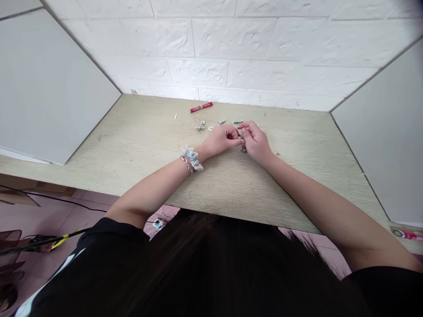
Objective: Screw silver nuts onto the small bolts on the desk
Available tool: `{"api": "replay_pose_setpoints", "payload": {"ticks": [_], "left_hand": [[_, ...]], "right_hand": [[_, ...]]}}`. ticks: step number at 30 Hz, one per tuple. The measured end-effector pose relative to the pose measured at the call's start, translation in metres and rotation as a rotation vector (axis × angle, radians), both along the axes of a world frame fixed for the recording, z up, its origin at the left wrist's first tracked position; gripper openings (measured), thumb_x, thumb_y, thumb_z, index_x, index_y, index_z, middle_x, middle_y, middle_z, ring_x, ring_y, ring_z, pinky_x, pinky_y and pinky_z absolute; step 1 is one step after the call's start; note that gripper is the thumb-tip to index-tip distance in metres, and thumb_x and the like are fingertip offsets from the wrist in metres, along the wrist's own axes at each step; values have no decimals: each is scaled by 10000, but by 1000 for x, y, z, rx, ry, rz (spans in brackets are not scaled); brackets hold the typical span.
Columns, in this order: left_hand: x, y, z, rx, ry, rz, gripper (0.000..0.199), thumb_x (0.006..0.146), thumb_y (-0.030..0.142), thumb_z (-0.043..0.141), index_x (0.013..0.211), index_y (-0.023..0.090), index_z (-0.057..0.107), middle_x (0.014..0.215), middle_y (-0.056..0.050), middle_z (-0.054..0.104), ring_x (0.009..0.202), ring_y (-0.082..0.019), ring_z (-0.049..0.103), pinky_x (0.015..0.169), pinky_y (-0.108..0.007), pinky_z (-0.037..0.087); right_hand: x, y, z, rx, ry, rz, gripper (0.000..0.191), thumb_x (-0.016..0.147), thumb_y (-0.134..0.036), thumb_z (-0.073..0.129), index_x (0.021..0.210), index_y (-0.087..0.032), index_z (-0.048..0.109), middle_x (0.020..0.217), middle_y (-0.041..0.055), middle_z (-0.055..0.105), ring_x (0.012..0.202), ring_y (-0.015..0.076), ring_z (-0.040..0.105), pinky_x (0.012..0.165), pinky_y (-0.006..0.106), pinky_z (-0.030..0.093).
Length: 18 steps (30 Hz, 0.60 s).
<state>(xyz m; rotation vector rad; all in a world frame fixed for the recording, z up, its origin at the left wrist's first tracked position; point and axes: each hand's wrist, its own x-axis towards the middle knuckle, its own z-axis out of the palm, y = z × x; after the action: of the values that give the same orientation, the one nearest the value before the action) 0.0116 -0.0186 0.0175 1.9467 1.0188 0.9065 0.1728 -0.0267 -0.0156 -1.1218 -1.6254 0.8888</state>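
Note:
My left hand (224, 140) and my right hand (256, 141) meet above the table. Thumb and fingers of both are closed around a small shiny metal fastener (240, 136), mostly covered, so I cannot tell whether it is a nut or a bolt. Just below the fingertips shows a washer-like ring (243, 149). Beyond the hands lie a bolt (221, 122) and a longer bolt (237, 122). Left of them are a flat washer (210, 128), a nut (202, 123) and another bolt (200, 127).
A red pen-like tube (201, 107) rests near the white brick-patterned wall (211, 72). White panels (49, 83) stand at both sides of the wooden table (132, 132). Another red item (408, 234) lies at the far right. A black cable (82, 205) hangs at the left.

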Motion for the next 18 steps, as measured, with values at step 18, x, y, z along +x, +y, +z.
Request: {"api": "replay_pose_setpoints", "payload": {"ticks": [18], "left_hand": [[-4,4,-7,40,-16,-70,278,705,228,738,508,148,558,728,4,592,643,-72,501,660,-263,416]], "right_hand": [[-2,-5,8,-22,46,40,163,930,-422,567,926,-259,564,582,-54,525,419,91,436,441,266,397]]}}
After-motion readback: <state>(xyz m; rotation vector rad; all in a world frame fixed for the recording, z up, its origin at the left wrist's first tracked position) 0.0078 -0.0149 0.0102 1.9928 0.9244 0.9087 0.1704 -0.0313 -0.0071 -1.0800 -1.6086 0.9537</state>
